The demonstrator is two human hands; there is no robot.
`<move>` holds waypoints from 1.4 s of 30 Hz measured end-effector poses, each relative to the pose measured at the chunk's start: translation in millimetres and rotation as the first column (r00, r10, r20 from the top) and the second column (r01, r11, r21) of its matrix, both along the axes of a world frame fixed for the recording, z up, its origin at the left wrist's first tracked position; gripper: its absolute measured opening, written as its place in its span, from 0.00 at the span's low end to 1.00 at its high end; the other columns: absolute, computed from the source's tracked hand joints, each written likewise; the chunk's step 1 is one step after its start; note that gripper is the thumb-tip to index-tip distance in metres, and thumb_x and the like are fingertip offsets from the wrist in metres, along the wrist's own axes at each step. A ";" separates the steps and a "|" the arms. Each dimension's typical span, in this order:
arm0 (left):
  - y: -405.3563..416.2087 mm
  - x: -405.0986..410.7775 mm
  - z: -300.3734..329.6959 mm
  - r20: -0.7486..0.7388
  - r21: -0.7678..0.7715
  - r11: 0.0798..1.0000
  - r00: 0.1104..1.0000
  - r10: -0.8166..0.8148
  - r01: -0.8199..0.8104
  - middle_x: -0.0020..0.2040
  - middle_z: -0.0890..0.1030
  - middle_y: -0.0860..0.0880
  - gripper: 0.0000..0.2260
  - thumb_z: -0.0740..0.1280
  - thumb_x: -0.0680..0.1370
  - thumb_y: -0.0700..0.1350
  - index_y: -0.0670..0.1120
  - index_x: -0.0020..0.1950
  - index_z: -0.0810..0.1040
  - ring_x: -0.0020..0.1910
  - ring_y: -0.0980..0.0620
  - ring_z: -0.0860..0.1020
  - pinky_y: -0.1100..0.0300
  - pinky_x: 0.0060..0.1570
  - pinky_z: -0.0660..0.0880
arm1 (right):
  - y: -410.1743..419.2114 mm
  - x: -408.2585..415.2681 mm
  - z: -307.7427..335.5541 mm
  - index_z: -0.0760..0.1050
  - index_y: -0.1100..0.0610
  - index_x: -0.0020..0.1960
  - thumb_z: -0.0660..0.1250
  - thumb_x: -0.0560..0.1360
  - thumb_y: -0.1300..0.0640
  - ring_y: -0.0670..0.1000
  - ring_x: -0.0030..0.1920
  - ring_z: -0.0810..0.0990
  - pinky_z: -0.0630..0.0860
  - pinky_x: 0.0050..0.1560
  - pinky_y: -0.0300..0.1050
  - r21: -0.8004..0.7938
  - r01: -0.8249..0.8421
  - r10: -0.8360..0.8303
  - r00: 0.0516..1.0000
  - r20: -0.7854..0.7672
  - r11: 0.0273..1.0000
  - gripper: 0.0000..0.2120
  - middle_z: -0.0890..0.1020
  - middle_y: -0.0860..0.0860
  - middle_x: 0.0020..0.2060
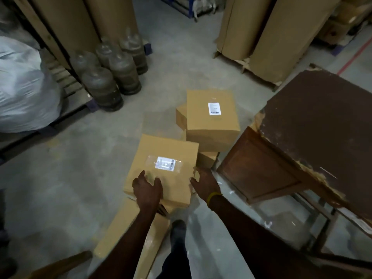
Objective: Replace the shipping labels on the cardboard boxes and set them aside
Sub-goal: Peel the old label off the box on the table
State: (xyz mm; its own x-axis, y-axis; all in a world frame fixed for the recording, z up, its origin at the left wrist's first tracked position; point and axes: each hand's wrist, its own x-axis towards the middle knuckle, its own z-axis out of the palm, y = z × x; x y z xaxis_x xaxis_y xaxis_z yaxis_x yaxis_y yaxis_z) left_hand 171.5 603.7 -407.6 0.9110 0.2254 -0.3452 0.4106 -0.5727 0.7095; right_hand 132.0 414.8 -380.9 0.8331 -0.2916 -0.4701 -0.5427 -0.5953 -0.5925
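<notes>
Hands, left (148, 190) and right (203, 183), grip the near labelled cardboard box (161, 170) by its edges.

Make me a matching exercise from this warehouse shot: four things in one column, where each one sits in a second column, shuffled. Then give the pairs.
Things:
1. near box
2. far box
3. dusty jugs
4. brown table

Places:
A. standing in a cluster on the floor at upper left
B. along the right side of the view, its top edge chipped
C. between the left hand and right hand, taped label facing up
D. on top of the stack beyond the hands, small white label facing up

Pairs: 1-C, 2-D, 3-A, 4-B
</notes>
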 end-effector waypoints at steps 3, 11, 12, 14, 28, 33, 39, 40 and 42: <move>-5.2 39.8 -7.9 -0.041 0.183 0.982 0.998 -0.049 0.056 0.76 0.63 0.37 0.29 0.68 0.78 0.52 0.45 0.76 0.64 0.76 0.37 0.60 0.37 0.71 0.60 | -1.8 34.7 -9.4 0.64 0.57 0.76 0.67 0.79 0.55 0.58 0.70 0.71 0.69 0.69 0.48 0.071 0.079 -0.075 0.995 -0.059 0.994 0.28 0.70 0.58 0.70; 8.2 83.8 -5.5 -0.167 0.276 0.959 0.986 -0.012 0.058 0.71 0.69 0.36 0.33 0.67 0.78 0.53 0.45 0.79 0.59 0.67 0.33 0.70 0.39 0.67 0.65 | -1.2 42.8 -55.8 0.70 0.50 0.67 0.73 0.57 0.45 0.56 0.62 0.79 0.76 0.65 0.56 0.510 0.333 -0.261 0.942 -0.210 0.793 0.38 0.81 0.54 0.60; 8.4 80.5 -0.6 -0.180 0.276 0.960 0.984 -0.003 0.053 0.70 0.70 0.36 0.32 0.68 0.78 0.54 0.44 0.78 0.60 0.65 0.32 0.71 0.40 0.65 0.67 | -2.8 40.1 -58.1 0.71 0.52 0.66 0.73 0.55 0.45 0.56 0.61 0.80 0.76 0.64 0.56 0.534 0.343 -0.270 0.939 -0.212 0.773 0.40 0.81 0.54 0.59; 5.2 68.3 13.6 -0.190 0.297 0.953 0.982 0.005 0.053 0.67 0.72 0.36 0.30 0.68 0.77 0.55 0.44 0.75 0.64 0.62 0.31 0.73 0.40 0.61 0.71 | -6.6 29.4 -47.7 0.71 0.54 0.69 0.71 0.52 0.42 0.55 0.59 0.80 0.77 0.63 0.55 0.537 0.362 -0.286 0.932 -0.222 0.762 0.46 0.82 0.53 0.58; -146.4 -76.3 234.7 0.185 0.194 0.894 0.880 -0.438 0.404 0.73 0.73 0.44 0.28 0.67 0.78 0.49 0.47 0.78 0.66 0.69 0.41 0.72 0.52 0.64 0.69 | -159.7 -187.2 158.3 0.70 0.39 0.67 0.72 0.73 0.46 0.44 0.58 0.80 0.78 0.62 0.54 0.536 0.337 -0.555 0.769 0.317 0.774 0.25 0.81 0.40 0.60; -248.6 -127.2 286.4 0.340 0.227 0.806 0.732 -0.591 0.546 0.68 0.77 0.41 0.30 0.62 0.73 0.56 0.48 0.74 0.71 0.65 0.38 0.75 0.49 0.62 0.71 | -218.6 -276.0 198.7 0.43 0.24 0.73 0.70 0.67 0.35 0.49 0.68 0.72 0.72 0.68 0.59 0.413 0.478 -0.629 0.646 0.433 0.775 0.45 0.67 0.43 0.73; -382.0 -170.5 296.6 0.369 0.214 0.654 0.561 -0.742 0.725 0.66 0.79 0.42 0.24 0.68 0.77 0.47 0.50 0.73 0.73 0.63 0.39 0.77 0.51 0.59 0.73 | -266.6 -359.8 206.3 0.53 0.40 0.80 0.70 0.72 0.40 0.50 0.71 0.68 0.70 0.70 0.58 0.271 0.614 -0.651 0.557 0.516 0.741 0.41 0.66 0.44 0.74; -404.2 -175.7 296.1 0.348 0.209 0.614 0.529 -0.774 0.761 0.67 0.78 0.42 0.24 0.68 0.77 0.47 0.49 0.73 0.73 0.64 0.40 0.76 0.52 0.60 0.73 | -273.6 -368.4 203.8 0.53 0.40 0.79 0.69 0.70 0.37 0.52 0.70 0.69 0.72 0.68 0.60 0.271 0.652 -0.682 0.531 0.503 0.708 0.43 0.67 0.44 0.74; -446.9 -181.5 292.8 0.309 0.164 0.518 0.454 -0.835 0.840 0.68 0.78 0.44 0.26 0.69 0.75 0.48 0.49 0.73 0.73 0.67 0.43 0.75 0.53 0.65 0.72 | -285.5 -380.9 200.3 0.53 0.40 0.80 0.70 0.69 0.36 0.54 0.69 0.72 0.74 0.65 0.61 0.257 0.724 -0.738 0.485 0.470 0.640 0.44 0.69 0.47 0.74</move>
State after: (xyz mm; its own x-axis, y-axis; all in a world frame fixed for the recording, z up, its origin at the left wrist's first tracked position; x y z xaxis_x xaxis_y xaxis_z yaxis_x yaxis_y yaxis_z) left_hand -9.9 156.8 -114.8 0.7059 -0.7083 -0.0049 -0.5051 -0.5081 0.6976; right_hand -248.9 129.3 -180.6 0.4232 -0.9024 -0.0808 -0.4044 -0.1083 -0.9082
